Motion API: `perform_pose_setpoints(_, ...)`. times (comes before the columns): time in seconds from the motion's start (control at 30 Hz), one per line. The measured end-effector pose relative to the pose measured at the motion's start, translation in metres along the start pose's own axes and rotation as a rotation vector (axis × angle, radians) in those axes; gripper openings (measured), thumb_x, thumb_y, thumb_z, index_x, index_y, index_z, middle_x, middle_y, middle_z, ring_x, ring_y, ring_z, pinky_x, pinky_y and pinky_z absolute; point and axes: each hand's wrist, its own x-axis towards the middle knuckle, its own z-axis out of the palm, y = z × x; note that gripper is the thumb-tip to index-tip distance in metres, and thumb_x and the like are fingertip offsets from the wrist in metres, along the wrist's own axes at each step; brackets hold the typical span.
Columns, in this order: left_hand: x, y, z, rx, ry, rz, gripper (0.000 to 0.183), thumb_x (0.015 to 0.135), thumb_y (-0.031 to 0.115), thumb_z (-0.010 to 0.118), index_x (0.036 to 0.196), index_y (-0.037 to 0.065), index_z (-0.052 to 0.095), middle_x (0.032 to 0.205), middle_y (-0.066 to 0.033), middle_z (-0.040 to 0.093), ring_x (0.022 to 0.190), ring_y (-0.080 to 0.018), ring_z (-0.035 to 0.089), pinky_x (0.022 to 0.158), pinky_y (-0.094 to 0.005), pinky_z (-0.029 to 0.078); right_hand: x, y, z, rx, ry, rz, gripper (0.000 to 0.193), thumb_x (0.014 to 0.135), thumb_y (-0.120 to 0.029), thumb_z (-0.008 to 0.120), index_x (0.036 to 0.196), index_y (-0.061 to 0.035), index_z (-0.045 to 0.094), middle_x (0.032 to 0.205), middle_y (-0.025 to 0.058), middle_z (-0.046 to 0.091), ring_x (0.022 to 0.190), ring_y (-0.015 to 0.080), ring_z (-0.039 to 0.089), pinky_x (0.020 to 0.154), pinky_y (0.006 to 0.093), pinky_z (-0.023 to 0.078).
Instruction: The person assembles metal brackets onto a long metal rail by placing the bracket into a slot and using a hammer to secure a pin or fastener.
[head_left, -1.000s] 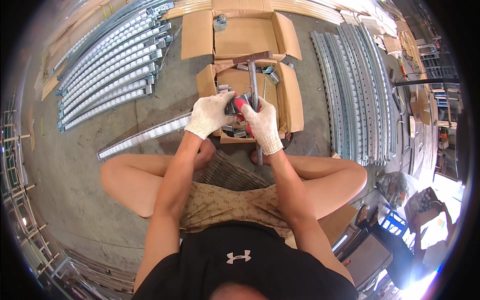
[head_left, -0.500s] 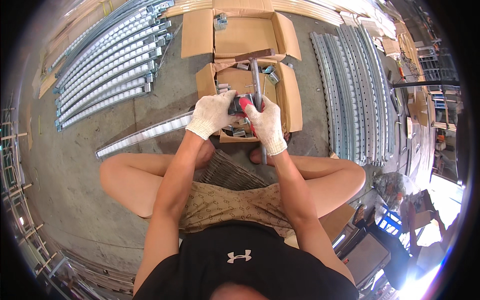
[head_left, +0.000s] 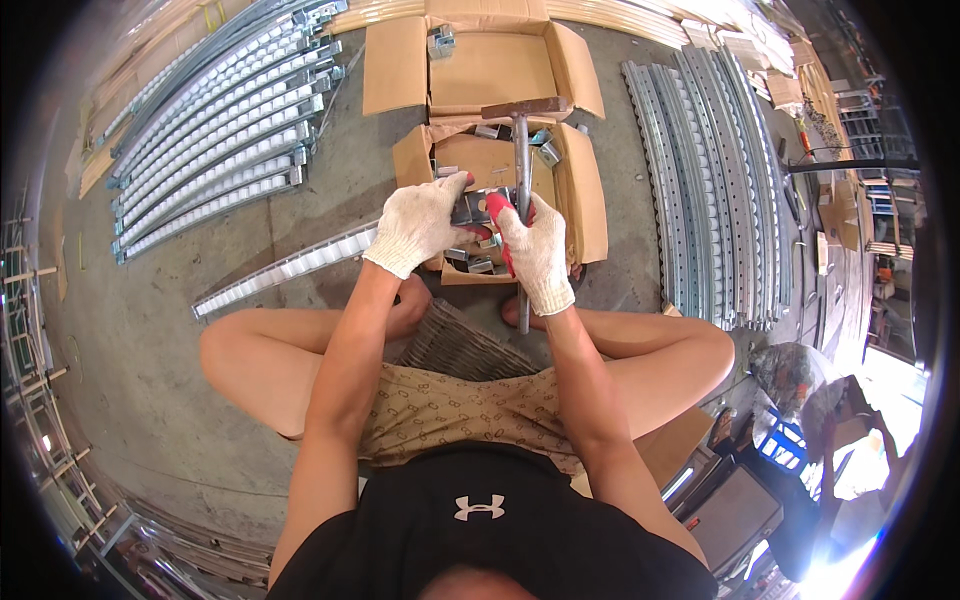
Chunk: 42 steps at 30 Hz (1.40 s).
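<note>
My left hand (head_left: 418, 222), in a white glove with red fingertips, grips a dark grey metal bracket (head_left: 470, 208), thumb and forefinger on either side of it. My right hand (head_left: 534, 250), gloved alike, holds a hammer (head_left: 523, 160) upright by its handle; the rusty head points away from me. The right thumb lies beside the bracket; whether it touches is hard to tell. A roller rail (head_left: 290, 268) slants along the floor, its right end hidden behind my left hand. Beneath both hands stands an open cardboard box (head_left: 585, 195) with several loose metal brackets.
Behind it is a second open carton (head_left: 395, 70) with a few metal pieces. Roller rails (head_left: 215, 150) lie stacked at the left, perforated steel rails (head_left: 705, 190) at the right. My legs are crossed around a ridged dark mat (head_left: 460, 345).
Left hand has shifted slightly left and its thumb and forefinger show further apart on the bracket. The hammer has moved a little right and stands straighter.
</note>
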Motion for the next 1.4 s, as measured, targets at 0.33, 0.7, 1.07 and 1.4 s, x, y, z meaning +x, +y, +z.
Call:
perform_pose_setpoints(0.33,0.003,0.005,-0.01,-0.022,0.022,-0.024,0.08,0.071,0.044,0.09,0.139,0.013,0.06,0.119,-0.0122,0.075,0.103,-0.0318,0.073,0.086,-0.0423,0.059,0.0,-0.005,0.0,-0.016,0.003,-0.052,0.038,0.093,-0.032,0.079,0.097,0.0052,0.07,0.063,0.0031,0.062,0.053,0.0076,0.053,0.049,0.0302,0.045)
perform_pose_setpoints(0.7,0.002,0.016,-0.009,0.015,0.019,0.035,0.072,0.08,0.057,0.08,0.139,0.02,0.062,0.119,-0.0077,0.075,0.099,-0.0307,0.074,0.083,-0.042,0.06,0.011,-0.01,-0.01,0.031,-0.126,0.042,0.039,0.095,-0.036,0.077,0.101,0.0023,0.07,0.066,0.0,0.062,0.05,0.0049,0.05,0.044,0.0268,0.038)
perform_pose_setpoints(1.07,0.007,0.01,0.004,0.044,0.119,0.056,0.063,0.08,0.051,0.082,0.131,0.018,0.067,0.109,-0.0084,0.076,0.089,-0.0296,0.076,0.076,-0.0419,0.061,-0.028,-0.034,-0.044,-0.367,0.161,-0.11,0.044,0.106,-0.013,0.053,0.147,0.0017,0.056,0.071,0.0056,0.066,0.061,0.0104,0.059,0.059,0.0299,0.05)
perform_pose_setpoints(1.4,0.006,0.004,0.01,0.053,0.069,0.06,0.064,0.077,0.048,0.084,0.131,0.016,0.068,0.106,-0.01,0.077,0.09,-0.031,0.075,0.077,-0.0418,0.061,-0.105,-0.011,-0.063,-0.147,0.109,0.146,0.065,0.099,0.002,0.047,0.163,-0.0083,0.039,0.079,0.0008,0.059,0.062,0.0063,0.048,0.056,0.0241,0.046)
